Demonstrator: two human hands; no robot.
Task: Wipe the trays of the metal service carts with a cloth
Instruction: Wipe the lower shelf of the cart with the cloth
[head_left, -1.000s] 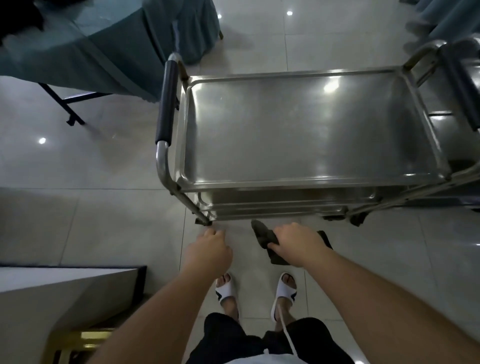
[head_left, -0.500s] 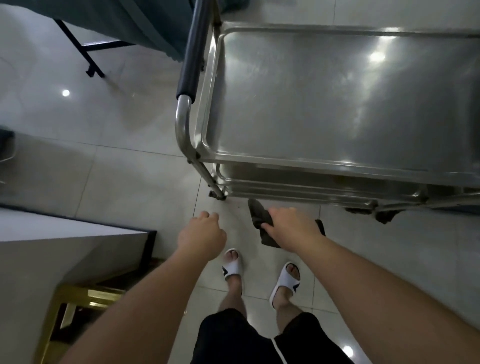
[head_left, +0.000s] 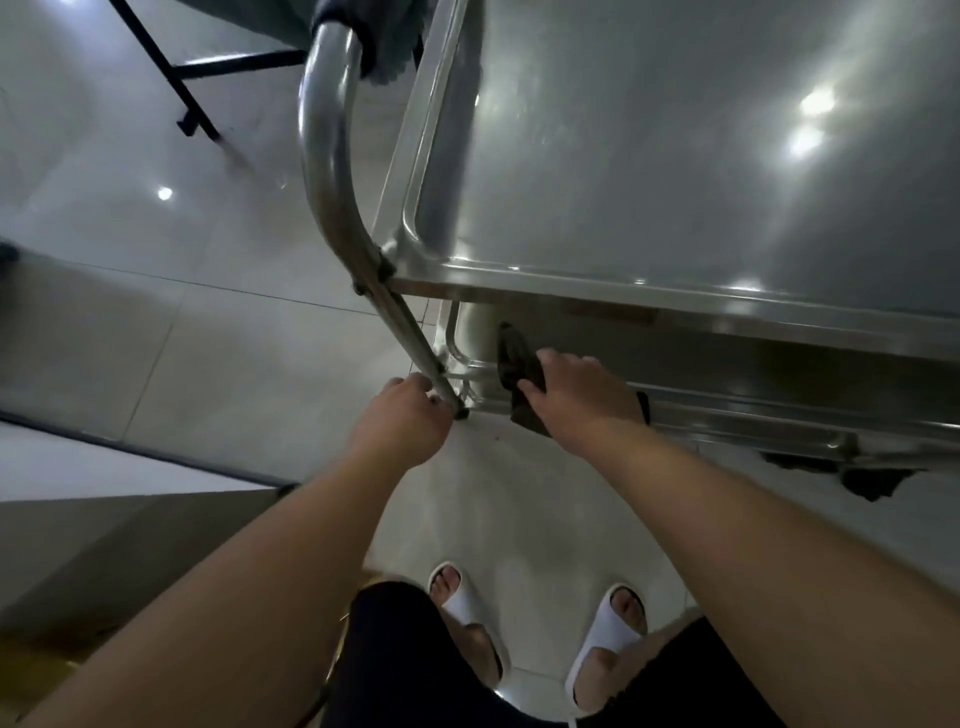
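- My right hand (head_left: 576, 397) has its fingers curled over a dark cloth (head_left: 517, 364), at the near rim of the cart's lower tray (head_left: 727, 410)
- My left hand (head_left: 402, 423) is loosely curled at the cart leg (head_left: 410, 332); whether it grips I can't tell
- Top tray (head_left: 675, 156) sits above, bare metal

dark cloth (head_left: 514, 358) on lower steel tray (head_left: 727, 410)

Dim, cool light is filling the scene. Ceiling lamps are glaring off the cart's top tray (head_left: 675, 156) well beyond the fingers (head_left: 563, 358) and dotting the glossy floor (head_left: 164, 193). Shadow is pooling beneath the tray around the fingertips. Wide-angle distortion is bending edges; everything is looking slightly soft.
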